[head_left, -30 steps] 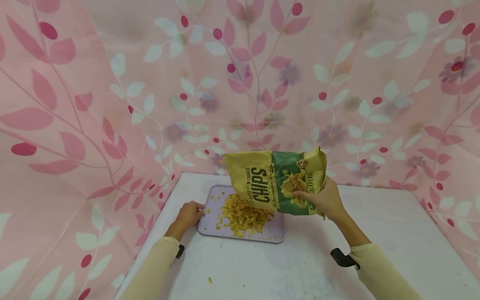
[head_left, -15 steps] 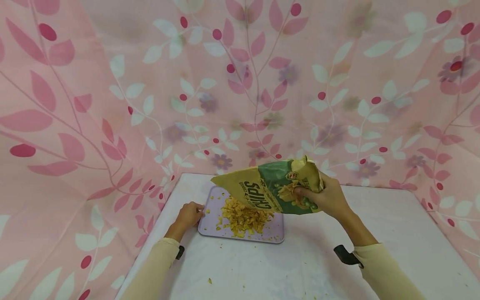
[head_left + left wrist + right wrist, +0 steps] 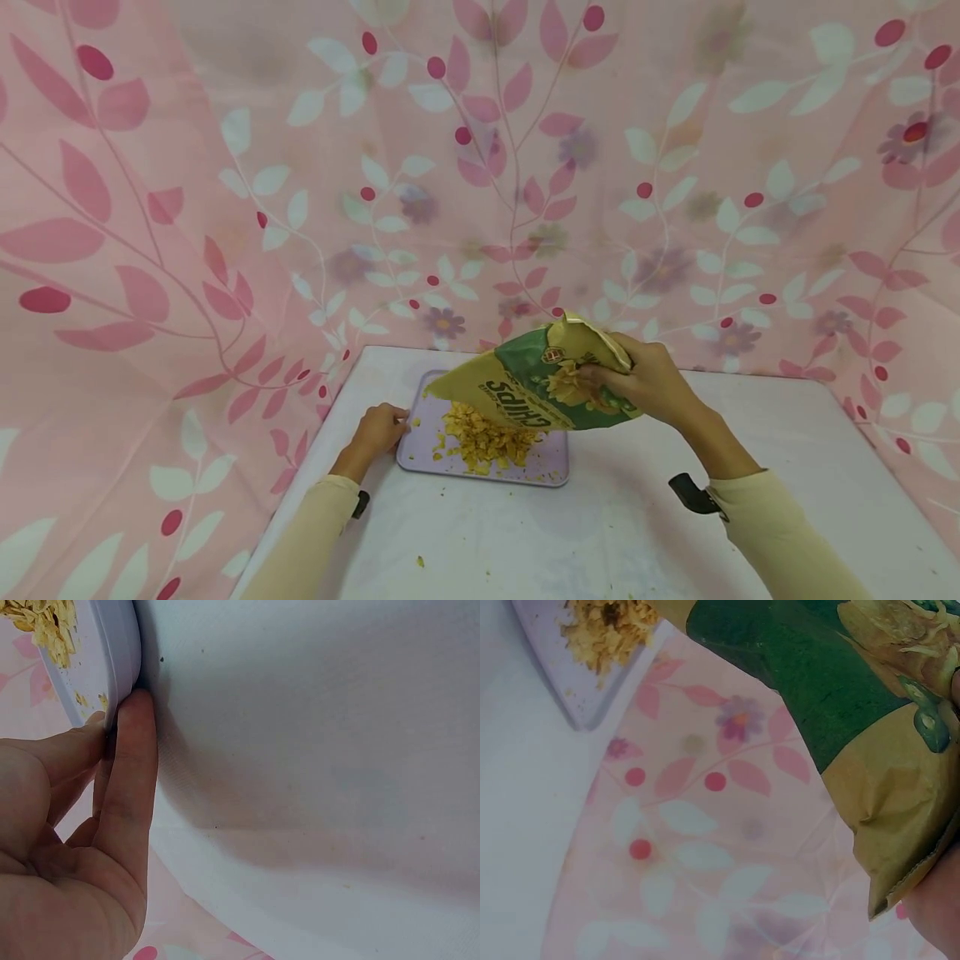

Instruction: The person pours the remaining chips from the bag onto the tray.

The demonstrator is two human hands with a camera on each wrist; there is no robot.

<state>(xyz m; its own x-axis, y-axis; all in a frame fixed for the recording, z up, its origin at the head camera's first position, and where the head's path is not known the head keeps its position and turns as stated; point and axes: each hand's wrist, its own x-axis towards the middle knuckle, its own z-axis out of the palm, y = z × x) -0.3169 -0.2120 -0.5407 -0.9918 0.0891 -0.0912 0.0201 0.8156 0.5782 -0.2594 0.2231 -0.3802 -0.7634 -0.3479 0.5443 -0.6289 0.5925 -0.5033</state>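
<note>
My right hand (image 3: 637, 379) grips a yellow and green chip bag (image 3: 525, 379) near its bottom end, the thumb lying across the printed front. The bag slants down to the left, its far end over a lilac tray (image 3: 551, 467). A heap of broken potato chips (image 3: 487, 437) lies on the tray, partly covered by the bag in the head view. At the tray's left edge, my left hand (image 3: 381, 427) pinches the rim, thumb above and fingers below, as the left wrist view shows. The right wrist view has the bag's crimped end (image 3: 900, 877) close up.
The tray stands on a white-covered table (image 3: 675, 500) with small chip crumbs (image 3: 420, 562) scattered in front. Pink floral cloth (image 3: 480, 208) hangs behind the table and along both sides. A dark band (image 3: 693, 493) sits on the right wrist.
My right hand has tipped the chip bag further, its held end turning up and leftward and its far end dropping toward the tray. The left hand and tray stay in place.
</note>
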